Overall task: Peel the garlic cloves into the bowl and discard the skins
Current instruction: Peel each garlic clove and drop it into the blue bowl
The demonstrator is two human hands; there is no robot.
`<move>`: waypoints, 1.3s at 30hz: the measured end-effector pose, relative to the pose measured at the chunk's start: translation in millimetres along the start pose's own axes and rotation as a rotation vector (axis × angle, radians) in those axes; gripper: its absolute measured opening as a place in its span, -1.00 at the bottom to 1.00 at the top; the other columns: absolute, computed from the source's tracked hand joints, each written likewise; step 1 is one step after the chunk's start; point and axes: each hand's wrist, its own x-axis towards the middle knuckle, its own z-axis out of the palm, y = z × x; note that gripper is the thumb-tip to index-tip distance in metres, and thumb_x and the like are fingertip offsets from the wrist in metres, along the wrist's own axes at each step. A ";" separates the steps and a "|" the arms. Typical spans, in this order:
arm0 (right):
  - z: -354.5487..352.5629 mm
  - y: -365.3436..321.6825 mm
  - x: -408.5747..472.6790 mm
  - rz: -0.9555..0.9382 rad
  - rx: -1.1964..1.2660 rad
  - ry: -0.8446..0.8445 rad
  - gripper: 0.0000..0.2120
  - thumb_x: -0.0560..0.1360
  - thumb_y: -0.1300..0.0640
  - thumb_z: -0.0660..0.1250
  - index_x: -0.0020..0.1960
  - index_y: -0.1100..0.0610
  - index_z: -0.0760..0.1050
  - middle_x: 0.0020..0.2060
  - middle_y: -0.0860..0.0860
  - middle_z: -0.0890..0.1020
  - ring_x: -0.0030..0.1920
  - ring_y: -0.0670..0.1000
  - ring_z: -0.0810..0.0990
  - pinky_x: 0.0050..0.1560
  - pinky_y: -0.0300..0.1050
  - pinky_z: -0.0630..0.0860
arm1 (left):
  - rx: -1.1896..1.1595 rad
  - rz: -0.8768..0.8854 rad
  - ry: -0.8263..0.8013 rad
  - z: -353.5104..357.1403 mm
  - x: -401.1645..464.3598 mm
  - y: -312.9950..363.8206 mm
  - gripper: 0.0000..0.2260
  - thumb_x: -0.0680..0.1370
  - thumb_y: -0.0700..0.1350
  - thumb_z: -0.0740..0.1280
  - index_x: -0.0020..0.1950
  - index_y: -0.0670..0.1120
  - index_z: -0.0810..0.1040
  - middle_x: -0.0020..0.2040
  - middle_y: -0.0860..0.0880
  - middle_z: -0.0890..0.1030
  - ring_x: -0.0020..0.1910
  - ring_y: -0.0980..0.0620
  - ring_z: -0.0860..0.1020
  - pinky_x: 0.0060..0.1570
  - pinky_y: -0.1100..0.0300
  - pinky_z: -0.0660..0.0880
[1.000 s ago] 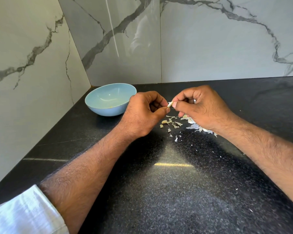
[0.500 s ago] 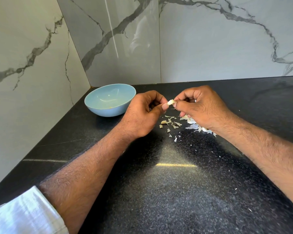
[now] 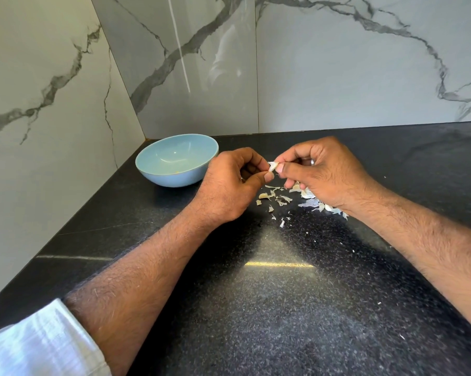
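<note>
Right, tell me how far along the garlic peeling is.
Done: some peeling, judging by the skin scraps scattered on the black counter. In hand: both the left hand and right hand pinch one garlic clove. Left: the blue bowl shows no cloves, and the skins are undiscarded.

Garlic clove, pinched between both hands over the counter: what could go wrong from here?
1. The garlic clove is held only by fingertips of the left hand and right hand, clear of the blue bowl; a slip would likely drop it onto the black counter.
2. Skin flakes are scattered right below; a dropped clove could land among them.
3. Small flakes reach well toward the near edge, so some may be missed at discard.
</note>
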 end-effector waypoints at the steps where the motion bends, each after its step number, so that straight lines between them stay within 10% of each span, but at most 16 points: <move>1: 0.0 0.2 0.2 0.003 -0.011 0.001 -0.96 0.54 0.05 0.52 -0.07 -0.08 0.73 -0.30 -0.03 0.74 -0.25 0.02 0.75 -0.18 0.04 0.66 | 0.006 0.002 0.000 0.3 -0.2 0.0 -0.94 0.59 -0.14 0.54 0.01 -0.10 0.71 -0.19 -0.02 0.72 -0.29 0.09 0.62 -0.25 0.26 0.59; 5: 0.8 -2.6 -2.0 -0.007 -0.056 -0.022 -0.94 0.56 0.11 0.50 -0.06 -0.03 0.73 -0.34 -0.12 0.72 -0.34 -0.17 0.70 -0.34 -0.36 0.48 | 0.074 0.029 0.021 2.1 -1.2 0.3 -0.95 0.58 -0.12 0.55 -0.01 -0.07 0.73 -0.25 0.05 0.71 -0.32 0.02 0.64 -0.27 0.16 0.65; 12: -0.7 -6.2 -5.2 -0.089 -0.121 0.002 -0.97 0.54 0.06 0.53 -0.06 -0.06 0.74 -0.36 -0.12 0.71 -0.32 -0.01 0.71 -0.22 -0.01 0.65 | 0.150 0.080 0.021 3.5 0.0 -0.7 -0.96 0.61 -0.12 0.50 0.00 -0.04 0.75 -0.25 0.04 0.71 -0.32 -0.02 0.64 -0.24 0.01 0.63; 19: -2.0 -2.4 -2.3 -0.049 -0.065 -0.014 -0.98 0.54 0.08 0.53 -0.07 -0.01 0.74 -0.34 -0.09 0.71 -0.32 -0.11 0.71 -0.33 -0.30 0.54 | 0.130 0.118 0.026 1.5 -0.2 0.4 -0.95 0.61 -0.12 0.50 -0.03 -0.08 0.75 -0.29 0.06 0.69 -0.38 0.08 0.59 -0.33 0.17 0.57; 28: -6.2 -3.9 0.7 0.372 0.619 -0.160 -0.82 0.38 0.22 0.51 -0.03 0.25 0.70 -0.20 0.18 0.71 -0.25 0.05 0.64 -0.31 -0.13 0.53 | -0.084 0.149 0.023 0.4 -0.4 -3.4 -0.95 0.60 -0.24 0.49 -0.02 -0.15 0.76 -0.21 -0.02 0.74 -0.24 -0.12 0.67 -0.21 0.03 0.65; 39: -6.0 -3.5 1.9 0.394 0.611 -0.160 -0.83 0.57 0.24 0.45 0.11 0.30 0.68 -0.14 0.17 0.67 -0.21 0.03 0.63 -0.28 -0.11 0.51 | -0.276 -0.022 -0.025 3.5 0.1 -5.7 -0.92 0.65 -0.20 0.45 -0.02 -0.16 0.71 -0.28 0.00 0.68 -0.33 0.12 0.57 -0.32 0.27 0.49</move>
